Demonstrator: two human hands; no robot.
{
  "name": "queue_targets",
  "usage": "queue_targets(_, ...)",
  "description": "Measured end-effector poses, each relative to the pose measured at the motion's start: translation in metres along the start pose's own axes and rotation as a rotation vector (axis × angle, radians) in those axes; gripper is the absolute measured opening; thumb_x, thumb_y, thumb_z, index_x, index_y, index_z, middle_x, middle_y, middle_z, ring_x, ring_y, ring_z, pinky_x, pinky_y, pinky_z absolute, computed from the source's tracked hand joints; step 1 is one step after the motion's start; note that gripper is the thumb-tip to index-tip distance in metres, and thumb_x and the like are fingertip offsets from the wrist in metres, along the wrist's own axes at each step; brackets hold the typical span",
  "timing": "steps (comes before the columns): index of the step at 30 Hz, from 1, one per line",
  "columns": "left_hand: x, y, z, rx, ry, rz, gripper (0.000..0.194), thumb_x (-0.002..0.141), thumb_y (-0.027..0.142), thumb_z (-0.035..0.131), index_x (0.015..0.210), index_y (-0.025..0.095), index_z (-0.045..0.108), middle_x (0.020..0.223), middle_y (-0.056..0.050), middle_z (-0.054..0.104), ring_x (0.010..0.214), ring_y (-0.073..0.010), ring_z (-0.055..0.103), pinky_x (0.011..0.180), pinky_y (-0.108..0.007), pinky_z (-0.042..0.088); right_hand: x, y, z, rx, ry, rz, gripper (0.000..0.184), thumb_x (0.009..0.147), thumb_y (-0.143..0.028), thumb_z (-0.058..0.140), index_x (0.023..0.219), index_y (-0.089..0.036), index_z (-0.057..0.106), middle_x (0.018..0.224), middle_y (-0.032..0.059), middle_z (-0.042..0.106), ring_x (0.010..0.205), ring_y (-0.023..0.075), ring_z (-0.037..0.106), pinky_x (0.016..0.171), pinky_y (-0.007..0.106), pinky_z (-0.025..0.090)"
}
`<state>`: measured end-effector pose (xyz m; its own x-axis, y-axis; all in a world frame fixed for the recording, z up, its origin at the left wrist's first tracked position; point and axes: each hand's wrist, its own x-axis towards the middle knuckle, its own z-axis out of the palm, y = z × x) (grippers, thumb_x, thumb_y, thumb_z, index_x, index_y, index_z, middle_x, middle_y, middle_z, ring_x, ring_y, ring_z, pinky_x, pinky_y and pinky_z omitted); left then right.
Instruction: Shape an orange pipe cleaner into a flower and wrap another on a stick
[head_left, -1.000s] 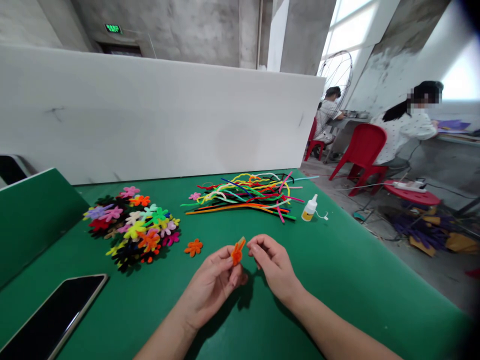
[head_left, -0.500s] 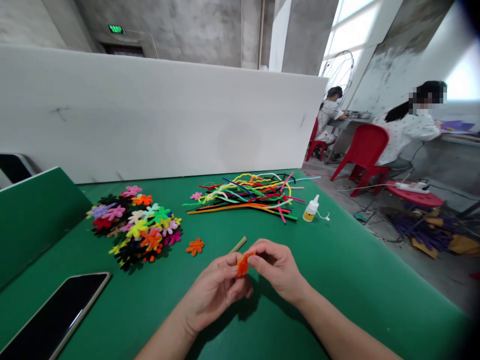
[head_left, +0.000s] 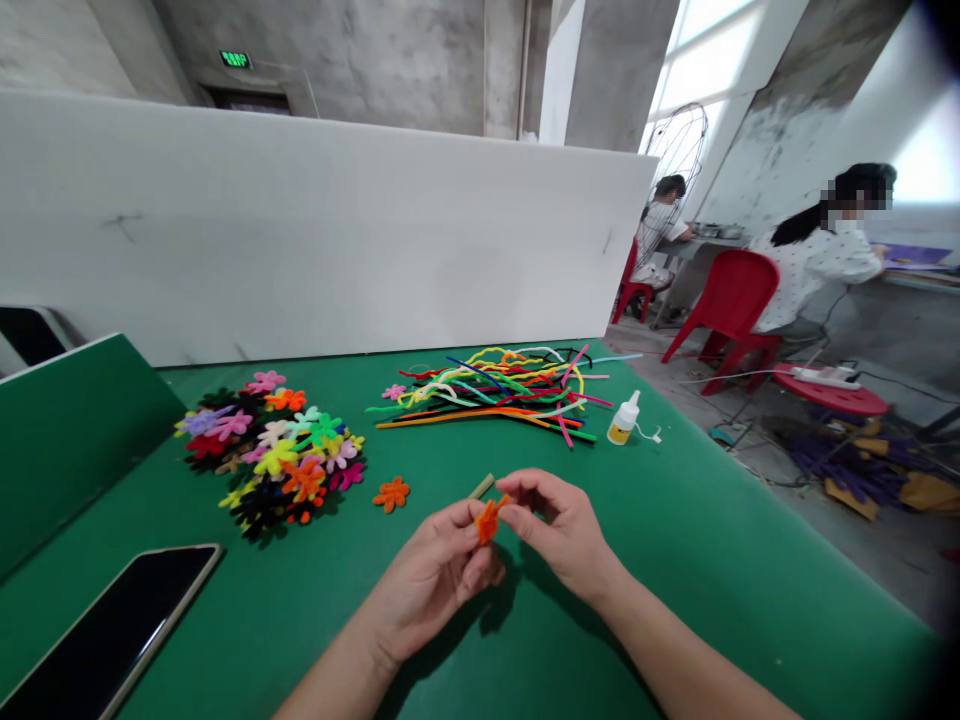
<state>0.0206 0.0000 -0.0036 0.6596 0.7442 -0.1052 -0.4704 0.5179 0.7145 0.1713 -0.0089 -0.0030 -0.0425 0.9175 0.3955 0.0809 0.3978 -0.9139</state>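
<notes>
Head | both hands (head_left: 495, 560) pinch orange flower (head_left: 487, 520) | green table (head_left: 675, 560)

– What fills the upper left of the frame?
– A bare grey concrete wall (head_left: 390, 60) with a green exit sign (head_left: 235, 59), and below it a long white partition board (head_left: 322, 230).
– And the right side?
– Bright windows (head_left: 705, 50) at the upper right, red plastic chairs (head_left: 731, 295), a round fan cage (head_left: 675, 150), and a grey concrete floor (head_left: 862, 540) at the lower right.
</notes>
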Motion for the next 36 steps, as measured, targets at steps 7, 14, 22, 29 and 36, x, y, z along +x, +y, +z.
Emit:
queue_targets(7, 0.0003, 0.0007, 0.0019, 0.027, 0.097, 0.058, 0.008, 0.08, 0.017, 0.05, 0.077, 0.014, 0.057, 0.041, 0.006, 0.044, 0.039, -0.0043, 0.032, 0.053, -0.021, 0.031, -0.0012, 0.0003, 0.0012, -0.201, -0.062, -0.092, 0.006, 0.073, -0.017, 0.055, 0.074, -0.017, 0.061, 0.067, 0.0014, 0.059, 0.059, 0.0115, 0.053, 0.056, 0.022, 0.042)
queue_targets(14, 0.0012, 0.0022, 0.0041, 0.069, 0.139, 0.06, 0.003, 0.074, 0.016, 0.058, 0.075, 0.013, 0.059, 0.046, 0.005, 0.046, 0.041, -0.0044, 0.034, 0.048, -0.02, 0.027, -0.0028, 0.0019, 0.0009, -0.32, -0.091, -0.158, 0.009, 0.074, -0.013, 0.048, 0.072, -0.018, 0.055, 0.064, -0.0009, 0.052, 0.057, 0.0104, 0.048, 0.054, 0.021, 0.039)
queue_targets(22, 0.0001, 0.0008, -0.0003, 0.016, 0.085, 0.008, 0.005, 0.072, 0.015, 0.056, 0.071, 0.012, 0.059, 0.041, 0.006, 0.039, 0.04, -0.0051, 0.032, 0.055, -0.022, 0.033, -0.0029, -0.0004, 0.004, -0.317, -0.091, -0.124, 0.011, 0.07, -0.009, 0.047, 0.066, -0.018, 0.051, 0.061, -0.0022, 0.048, 0.054, 0.0091, 0.045, 0.05, 0.019, 0.038)
queue_targets(29, 0.0013, -0.0002, -0.0012, -0.023, 0.06, 0.007, 0.007, 0.073, 0.014, 0.053, 0.074, 0.011, 0.059, 0.04, 0.004, 0.044, 0.041, -0.0062, 0.037, 0.055, -0.023, 0.036, -0.0034, -0.0033, 0.0039, -0.298, -0.11, -0.159, 0.009, 0.073, -0.01, 0.048, 0.07, -0.018, 0.052, 0.064, -0.0016, 0.049, 0.055, 0.0093, 0.046, 0.051, 0.019, 0.039)
queue_targets(36, -0.0001, 0.0024, 0.0032, 0.0, 0.105, 0.014, 0.007, 0.073, 0.013, 0.052, 0.07, 0.013, 0.058, 0.051, 0.0, 0.056, 0.047, -0.0079, 0.046, 0.053, -0.02, 0.037, -0.0042, -0.0022, 0.0033, -0.392, -0.123, -0.186, 0.008, 0.075, -0.014, 0.048, 0.073, -0.019, 0.054, 0.067, 0.0004, 0.051, 0.059, 0.0112, 0.046, 0.054, 0.022, 0.039)
